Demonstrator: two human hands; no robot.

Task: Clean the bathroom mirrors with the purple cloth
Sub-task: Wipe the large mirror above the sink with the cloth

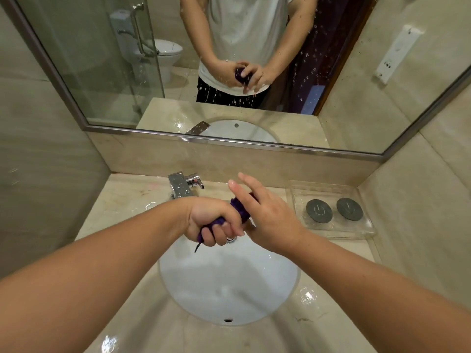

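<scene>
Over a white sink point(229, 284), a person wrings a purple cloth point(239, 211) twisted into a rope. The left hand point(211, 222) clenches it tight, a loose thread dangling at 6 o'clock. The right hand point(270, 215) lies against the cloth's far end, fingers stretched straight toward 11 o'clock. A chrome tap point(182, 186) stands at 11 o'clock from the hands and a clear tray point(367, 225) at 3 o'clock. The droplet-spattered mirror point(102, 72) fills 12 o'clock.

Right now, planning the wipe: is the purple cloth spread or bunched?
Bunched: the purple cloth is a twisted roll gripped in the left hand.
</scene>
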